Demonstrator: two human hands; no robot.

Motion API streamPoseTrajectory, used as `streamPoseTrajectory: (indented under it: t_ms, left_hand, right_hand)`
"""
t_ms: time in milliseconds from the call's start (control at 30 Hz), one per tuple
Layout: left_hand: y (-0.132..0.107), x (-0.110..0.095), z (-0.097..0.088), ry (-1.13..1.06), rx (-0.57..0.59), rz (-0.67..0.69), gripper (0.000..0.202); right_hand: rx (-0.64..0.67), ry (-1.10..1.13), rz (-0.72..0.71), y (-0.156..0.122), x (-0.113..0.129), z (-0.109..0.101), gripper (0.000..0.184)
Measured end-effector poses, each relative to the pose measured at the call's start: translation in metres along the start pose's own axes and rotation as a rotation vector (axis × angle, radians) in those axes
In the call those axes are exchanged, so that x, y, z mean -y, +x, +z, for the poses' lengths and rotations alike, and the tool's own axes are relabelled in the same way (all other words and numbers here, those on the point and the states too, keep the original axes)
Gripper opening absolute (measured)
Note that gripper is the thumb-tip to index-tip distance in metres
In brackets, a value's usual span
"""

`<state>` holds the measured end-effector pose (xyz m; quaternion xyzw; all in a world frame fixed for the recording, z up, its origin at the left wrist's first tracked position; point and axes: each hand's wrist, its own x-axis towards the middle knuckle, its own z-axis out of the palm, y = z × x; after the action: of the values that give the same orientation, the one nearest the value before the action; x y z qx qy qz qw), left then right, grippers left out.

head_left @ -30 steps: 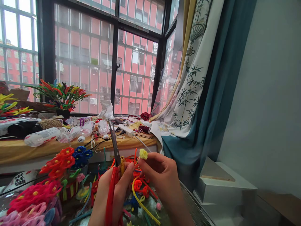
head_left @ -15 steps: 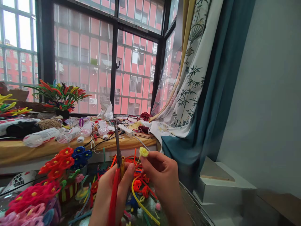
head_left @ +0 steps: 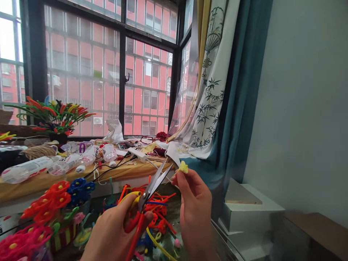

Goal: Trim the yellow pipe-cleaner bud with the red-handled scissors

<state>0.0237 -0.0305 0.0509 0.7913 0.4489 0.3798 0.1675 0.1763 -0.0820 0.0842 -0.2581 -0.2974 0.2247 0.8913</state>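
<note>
My left hand is closed round red-handled scissors, whose blades are parted and point up and to the right. A yellow fuzzy stem shows below this hand, and another yellow bit lies by its thumb. In my right hand, a small yellow curled pipe-cleaner piece is pinched between thumb and fingers. A thin stem runs down and left from it, near the open blade tips; I cannot tell whether they touch. Red and orange pipe cleaners lie tangled below both hands.
On the left stand fuzzy red flowers, blue flowers and pink flowers. The windowsill bears plastic bottles, a power strip and a potted bunch of colourful stems. White boxes are at right.
The scissors have gone from closed and upright to spread blades tilted right. My right hand has moved right and up with the yellow piece. The whole view has shifted somewhat to the right.
</note>
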Motion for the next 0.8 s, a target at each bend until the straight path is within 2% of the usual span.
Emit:
streamPoseTrajectory:
  t_ms: [133, 400, 567, 800]
  left_hand:
    - [0.001, -0.002, -0.002, -0.081, 0.117, 0.004, 0.048]
    - [0.002, -0.007, -0.003, -0.113, 0.173, 0.007, 0.049]
    - [0.004, -0.004, -0.004, -0.076, 0.150, -0.003, 0.051]
    - [0.002, -0.004, -0.014, 0.016, 0.069, 0.005, 0.035]
  right_hand:
    - [-0.002, 0.003, -0.064, 0.001, -0.002, -0.002, 0.020]
    - [-0.078, 0.062, -0.087, 0.003, -0.004, -0.001, 0.013]
    - [-0.070, 0.057, -0.090, 0.005, -0.008, -0.004, 0.015]
    - [-0.007, -0.030, -0.110, 0.004, -0.010, -0.010, 0.013]
